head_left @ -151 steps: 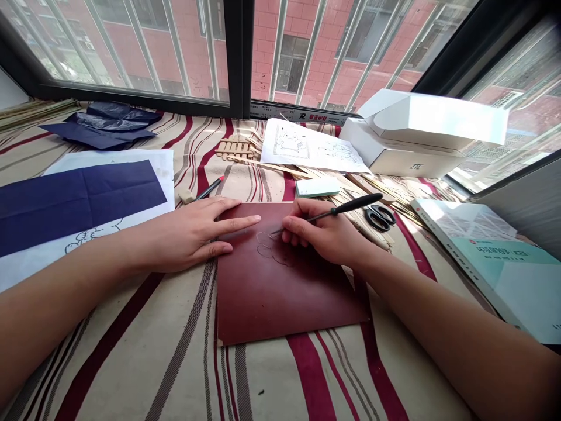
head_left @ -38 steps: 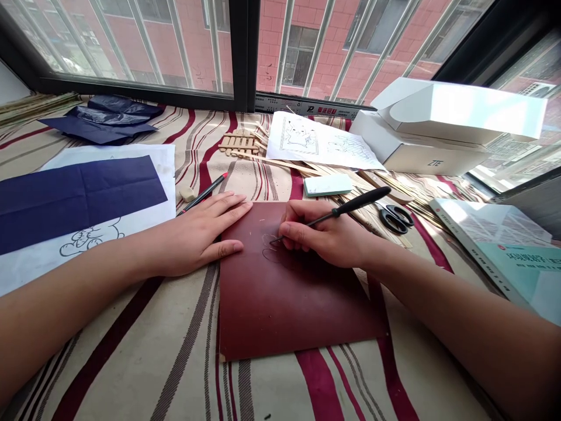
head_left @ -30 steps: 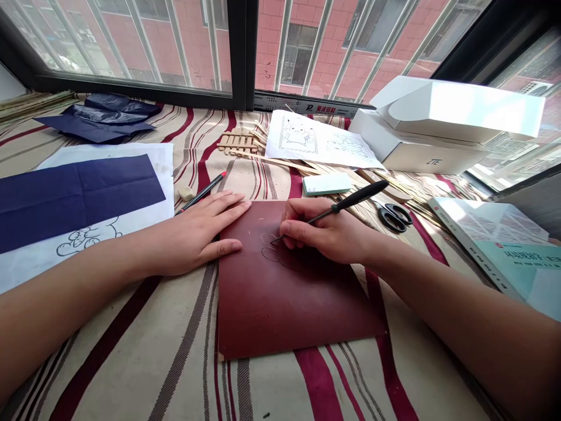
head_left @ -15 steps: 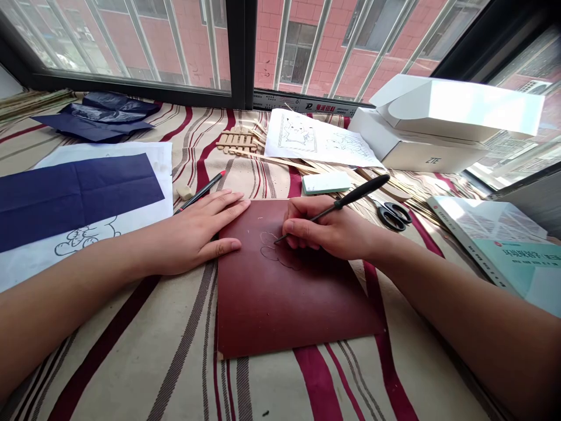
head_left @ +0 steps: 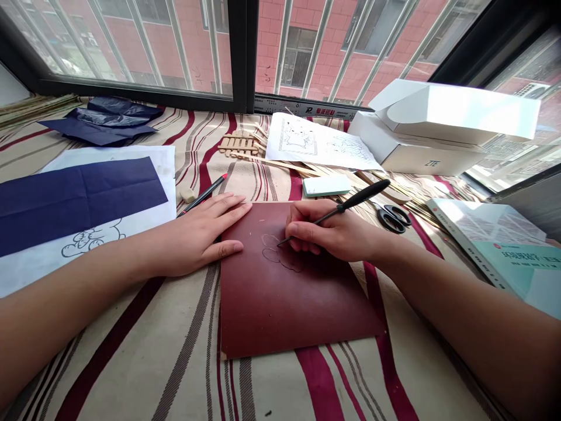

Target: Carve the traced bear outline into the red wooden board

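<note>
The left forearm is slanting in from the lower left, and the left hand (head_left: 199,237) is lying palm down left of centre, its fingers stretched and slightly apart, thumb and fingertips resting over the left edge of a dark red board (head_left: 289,310). The board is lying at the centre of the frame. From the lower right, the right hand (head_left: 333,232) is curling its fingers together, clamping on a black-handled tool (head_left: 362,196); the handle is leaning toward the upper right, its tip pointing down at curved lines (head_left: 272,255) on the board.
</note>
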Demonstrator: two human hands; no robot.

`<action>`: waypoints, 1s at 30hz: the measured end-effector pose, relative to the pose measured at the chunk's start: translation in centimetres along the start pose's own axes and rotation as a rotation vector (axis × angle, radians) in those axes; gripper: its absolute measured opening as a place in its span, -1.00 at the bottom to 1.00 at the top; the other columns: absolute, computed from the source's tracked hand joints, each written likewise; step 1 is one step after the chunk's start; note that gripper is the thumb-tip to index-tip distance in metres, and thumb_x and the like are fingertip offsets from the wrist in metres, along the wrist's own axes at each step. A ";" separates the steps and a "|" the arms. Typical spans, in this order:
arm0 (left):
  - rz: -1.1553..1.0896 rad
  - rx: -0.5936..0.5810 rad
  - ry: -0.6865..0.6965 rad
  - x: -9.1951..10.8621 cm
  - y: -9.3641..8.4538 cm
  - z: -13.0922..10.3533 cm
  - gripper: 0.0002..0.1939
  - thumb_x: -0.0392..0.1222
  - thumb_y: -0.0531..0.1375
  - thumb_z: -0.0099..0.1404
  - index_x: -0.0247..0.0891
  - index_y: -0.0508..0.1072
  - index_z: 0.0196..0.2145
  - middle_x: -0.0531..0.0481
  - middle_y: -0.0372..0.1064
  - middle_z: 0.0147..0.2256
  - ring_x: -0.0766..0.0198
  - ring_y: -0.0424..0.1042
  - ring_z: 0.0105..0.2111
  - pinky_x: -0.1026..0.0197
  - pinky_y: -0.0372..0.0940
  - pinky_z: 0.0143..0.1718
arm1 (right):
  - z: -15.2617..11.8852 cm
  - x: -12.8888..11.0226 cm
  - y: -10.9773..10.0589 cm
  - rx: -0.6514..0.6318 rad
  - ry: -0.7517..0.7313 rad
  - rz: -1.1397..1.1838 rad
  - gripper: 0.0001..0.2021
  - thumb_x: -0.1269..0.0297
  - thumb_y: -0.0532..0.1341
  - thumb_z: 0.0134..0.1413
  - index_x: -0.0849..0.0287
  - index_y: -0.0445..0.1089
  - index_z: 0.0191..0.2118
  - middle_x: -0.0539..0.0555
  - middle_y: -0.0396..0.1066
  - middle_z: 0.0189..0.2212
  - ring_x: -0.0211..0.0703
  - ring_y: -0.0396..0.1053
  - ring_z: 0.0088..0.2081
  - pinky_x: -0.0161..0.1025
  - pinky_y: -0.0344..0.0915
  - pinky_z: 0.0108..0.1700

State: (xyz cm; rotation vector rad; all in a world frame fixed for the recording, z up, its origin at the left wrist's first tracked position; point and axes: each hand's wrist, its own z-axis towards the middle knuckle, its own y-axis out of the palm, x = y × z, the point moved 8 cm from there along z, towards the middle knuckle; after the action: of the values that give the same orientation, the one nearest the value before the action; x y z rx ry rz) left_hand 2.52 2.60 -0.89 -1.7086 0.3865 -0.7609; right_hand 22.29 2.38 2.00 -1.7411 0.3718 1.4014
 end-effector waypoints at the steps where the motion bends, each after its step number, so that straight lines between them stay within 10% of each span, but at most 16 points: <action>1: 0.003 0.003 0.002 0.0 0.0 0.0 0.12 0.62 -0.31 0.47 -0.27 0.01 0.62 -0.23 -0.20 0.64 -0.25 -0.25 0.63 -0.30 -0.19 0.60 | 0.0 0.0 0.0 -0.004 0.000 0.008 -0.73 0.16 0.32 0.33 0.13 0.35 -0.38 0.01 0.52 -0.47 -0.34 0.32 -0.56 -0.36 0.24 -0.55; 12: 0.013 -0.011 0.011 0.1 0.3 0.2 0.12 0.60 -0.33 0.48 -0.29 -0.02 0.63 -0.24 -0.23 0.64 -0.23 -0.26 0.63 -0.26 -0.17 0.61 | 0.3 0.1 0.5 0.213 -0.010 0.105 -0.74 0.18 0.33 0.31 0.13 0.37 -0.39 0.01 0.52 -0.49 -0.29 0.37 -0.51 -0.33 0.33 -0.48; 30: 0.025 -0.033 -0.004 0.4 0.1 0.3 0.11 0.58 -0.35 0.49 -0.33 -0.04 0.63 -0.26 -0.23 0.64 -0.24 -0.24 0.63 -0.28 -0.19 0.60 | 0.6 -0.3 1.0 0.189 -0.028 -0.006 -0.76 0.20 0.26 0.33 0.13 0.41 -0.39 0.03 0.53 -0.49 -0.27 0.37 -0.52 -0.31 0.36 -0.49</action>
State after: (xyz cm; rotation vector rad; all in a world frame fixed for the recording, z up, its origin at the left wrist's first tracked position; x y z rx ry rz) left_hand 3.01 2.54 -0.95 -1.7332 0.4191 -0.7367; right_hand 21.12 2.16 1.89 -1.5665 0.4674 1.3404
